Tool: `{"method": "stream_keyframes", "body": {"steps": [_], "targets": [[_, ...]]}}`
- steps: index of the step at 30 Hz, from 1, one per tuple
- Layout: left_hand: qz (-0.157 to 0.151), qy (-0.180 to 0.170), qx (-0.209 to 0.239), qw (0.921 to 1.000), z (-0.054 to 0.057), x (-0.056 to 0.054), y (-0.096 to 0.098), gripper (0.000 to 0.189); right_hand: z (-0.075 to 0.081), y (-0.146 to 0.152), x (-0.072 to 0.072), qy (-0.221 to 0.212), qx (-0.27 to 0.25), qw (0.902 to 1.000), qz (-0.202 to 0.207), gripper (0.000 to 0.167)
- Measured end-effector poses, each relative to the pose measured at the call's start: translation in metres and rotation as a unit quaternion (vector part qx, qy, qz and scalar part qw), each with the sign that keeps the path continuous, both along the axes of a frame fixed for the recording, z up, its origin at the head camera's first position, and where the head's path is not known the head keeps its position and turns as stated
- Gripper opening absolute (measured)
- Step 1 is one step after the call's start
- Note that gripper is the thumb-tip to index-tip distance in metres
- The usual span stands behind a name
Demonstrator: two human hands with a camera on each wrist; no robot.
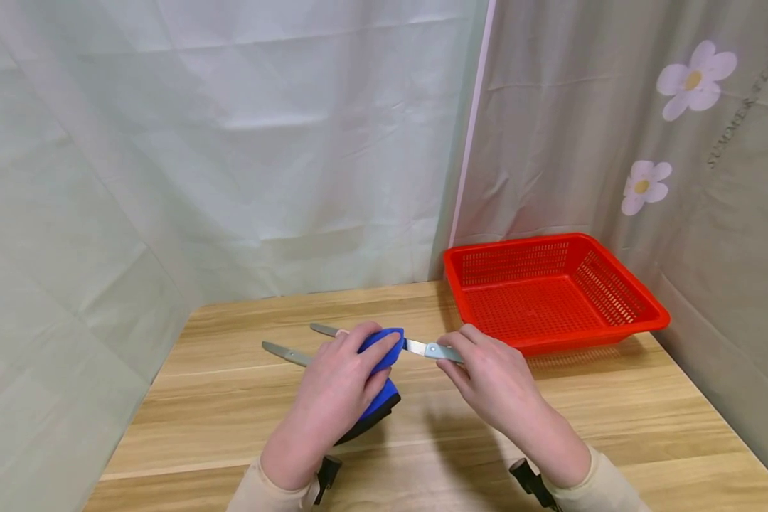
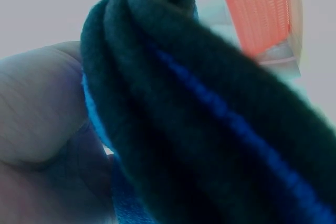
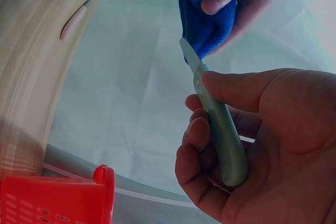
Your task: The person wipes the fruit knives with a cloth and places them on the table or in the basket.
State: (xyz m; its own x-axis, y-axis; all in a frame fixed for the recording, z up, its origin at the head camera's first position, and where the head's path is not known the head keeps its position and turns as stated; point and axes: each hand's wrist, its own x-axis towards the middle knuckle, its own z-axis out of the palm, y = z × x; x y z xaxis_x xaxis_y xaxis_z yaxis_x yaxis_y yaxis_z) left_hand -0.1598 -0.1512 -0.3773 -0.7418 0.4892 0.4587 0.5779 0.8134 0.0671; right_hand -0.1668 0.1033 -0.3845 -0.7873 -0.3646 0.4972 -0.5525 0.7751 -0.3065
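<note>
Clearly, what counts is the narrow space between the two hands. With twelve o'clock taken as straight ahead, the right hand grips a folding knife by its pale handle, fingers curled beneath and thumb lying along it near the pivot; the blade is swung out. The knife's long axis runs almost crosswise, butt toward three o'clock and tip toward nine or a shade past it — that is, at the left hand.

That left hand pinches a folded cloth, blue with dark layers; one blue fold pokes out past the fingers toward two o'clock, and the lower layers show toward four. So from the left hand the blade lies at about two o'clock, its tip right at the upper fold. The head view hides the very end, and the right wrist view shows it overlapping the cloth's edge; I cannot tell whether it presses on the fabric. Of the two hands, the left has its fingertips nearer the tip.

On the wooden table, toward ten o'clock from the left hand, lies a grey-green knife; a pink-handled knife lies between eleven and twelve — partly hidden by the fingers in the head view. A red basket stands between one and two o'clock from the right hand.
</note>
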Motion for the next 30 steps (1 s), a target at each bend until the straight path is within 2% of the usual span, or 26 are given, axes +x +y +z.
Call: {"method": "stream_keyframes", "body": {"steps": [30], "targets": [[0.023,0.013,0.019,0.9995,0.000,-0.005,-0.012,0.051,0.001,0.002,0.001,0.009,-0.004,0.9999,0.000,0.025]]}}
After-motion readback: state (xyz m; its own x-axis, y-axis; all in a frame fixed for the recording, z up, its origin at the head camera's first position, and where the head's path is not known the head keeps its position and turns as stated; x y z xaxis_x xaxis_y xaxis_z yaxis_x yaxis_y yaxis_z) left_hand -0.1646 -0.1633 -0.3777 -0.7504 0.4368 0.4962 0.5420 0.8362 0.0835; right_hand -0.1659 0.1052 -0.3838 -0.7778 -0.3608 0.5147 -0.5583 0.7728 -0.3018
